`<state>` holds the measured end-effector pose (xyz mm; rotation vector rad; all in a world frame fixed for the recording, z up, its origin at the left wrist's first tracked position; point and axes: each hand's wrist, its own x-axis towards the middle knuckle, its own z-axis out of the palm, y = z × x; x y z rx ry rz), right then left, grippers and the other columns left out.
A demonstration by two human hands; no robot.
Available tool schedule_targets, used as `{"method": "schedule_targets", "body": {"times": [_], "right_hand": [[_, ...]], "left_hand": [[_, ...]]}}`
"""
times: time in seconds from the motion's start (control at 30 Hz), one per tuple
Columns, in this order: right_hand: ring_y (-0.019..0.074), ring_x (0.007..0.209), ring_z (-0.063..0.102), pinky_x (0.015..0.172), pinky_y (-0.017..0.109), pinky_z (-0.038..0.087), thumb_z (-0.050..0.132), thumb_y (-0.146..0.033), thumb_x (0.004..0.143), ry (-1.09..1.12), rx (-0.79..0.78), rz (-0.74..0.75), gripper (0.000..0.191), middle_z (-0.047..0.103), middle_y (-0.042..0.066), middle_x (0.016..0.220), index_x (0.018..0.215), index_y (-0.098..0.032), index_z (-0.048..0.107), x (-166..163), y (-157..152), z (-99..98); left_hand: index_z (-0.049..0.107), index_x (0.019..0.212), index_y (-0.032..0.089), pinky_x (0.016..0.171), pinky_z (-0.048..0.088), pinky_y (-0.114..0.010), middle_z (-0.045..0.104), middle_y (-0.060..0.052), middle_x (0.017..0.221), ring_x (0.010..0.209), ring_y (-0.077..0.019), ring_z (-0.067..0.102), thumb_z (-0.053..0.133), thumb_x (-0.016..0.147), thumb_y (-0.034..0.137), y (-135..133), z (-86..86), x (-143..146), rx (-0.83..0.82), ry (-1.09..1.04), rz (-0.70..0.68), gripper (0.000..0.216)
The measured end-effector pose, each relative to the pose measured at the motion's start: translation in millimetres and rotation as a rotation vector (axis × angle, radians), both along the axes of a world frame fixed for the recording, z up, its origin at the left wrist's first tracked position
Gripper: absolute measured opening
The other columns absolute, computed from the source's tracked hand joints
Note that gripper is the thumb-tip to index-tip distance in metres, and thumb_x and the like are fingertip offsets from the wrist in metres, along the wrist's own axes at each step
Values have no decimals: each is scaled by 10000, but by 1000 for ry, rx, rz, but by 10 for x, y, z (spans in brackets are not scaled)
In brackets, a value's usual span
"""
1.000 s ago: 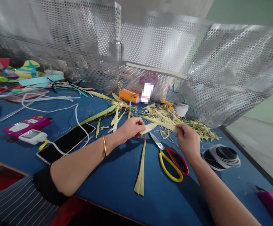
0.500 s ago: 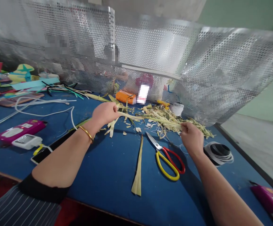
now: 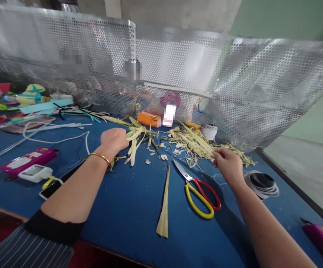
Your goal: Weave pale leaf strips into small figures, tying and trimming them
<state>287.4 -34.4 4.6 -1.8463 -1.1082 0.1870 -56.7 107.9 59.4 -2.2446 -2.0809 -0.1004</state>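
My left hand (image 3: 114, 141), a gold bangle at its wrist, is closed at the near end of a bundle of pale leaf strips (image 3: 135, 139). Its fingertips are turned out of sight. Between the thumb and fingers of my right hand (image 3: 228, 162) is one long pale-green leaf strip (image 3: 197, 137), slanting up and leftward over a heap of shredded leaf scraps (image 3: 189, 145). Scissors (image 3: 199, 190) with one red and one yellow handle loop lie between my forearms, blades apart. Left of them lies a separate folded leaf piece (image 3: 164, 208).
Perforated metal screens (image 3: 175, 59) stand along the back. A lit phone (image 3: 169, 114) leans there beside an orange packet (image 3: 149, 119). Cables, a purple device (image 3: 29, 160) and coloured strips cover the left. A wire spool (image 3: 261, 183) sits right of my right wrist.
The strip stretched between both hands is now only in my right hand, its far end swung up and away. My left hand has moved slightly left and down.
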Motion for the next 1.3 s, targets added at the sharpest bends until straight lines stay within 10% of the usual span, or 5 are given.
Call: {"method": "schedule_targets", "body": {"times": [0.2,0.37,0.63,0.87,1.3], "right_hand": [[143,429,509,481,261,408,579,-444,739,138,-7,222,249,553,-27,450,671,-205,578,-211,14,-41],[128,437,484,505,249,381,557,-425,811,-34,-81,345,252,545,-40,453,684,-210,584,-410,-69,17],[123,482,458,504,245,333,565,-389,819,-158,-38,407,245,538,-29,498,663,-205,609,-717,-163,80],[116,476,502,481,240,395,758,-464,631,648,-126,464,331,582,-14,539,675,-172,608,-831,-135,17],[94,451,492,472,219,376,733,-406,660,646,7,482,278,578,-19,502,596,-172,598,-866,-182,84]], "left_hand": [[672,927,168,804,483,-333,702,-99,960,934,-231,631,514,895,240,-335,-158,379,685,-302,-543,177],[647,1049,152,925,456,-326,698,-76,1031,1003,-188,608,488,933,189,-650,-304,676,759,-407,-959,200],[704,785,223,629,407,-271,720,-2,761,707,-159,631,615,860,322,-732,-467,760,78,-564,-806,153],[683,746,208,631,372,-282,708,-30,757,719,-172,604,556,856,307,-849,-435,818,45,-685,-659,196],[634,693,182,530,324,-244,610,9,609,569,-119,498,578,825,435,-779,-426,805,-197,-868,-683,290]]}}
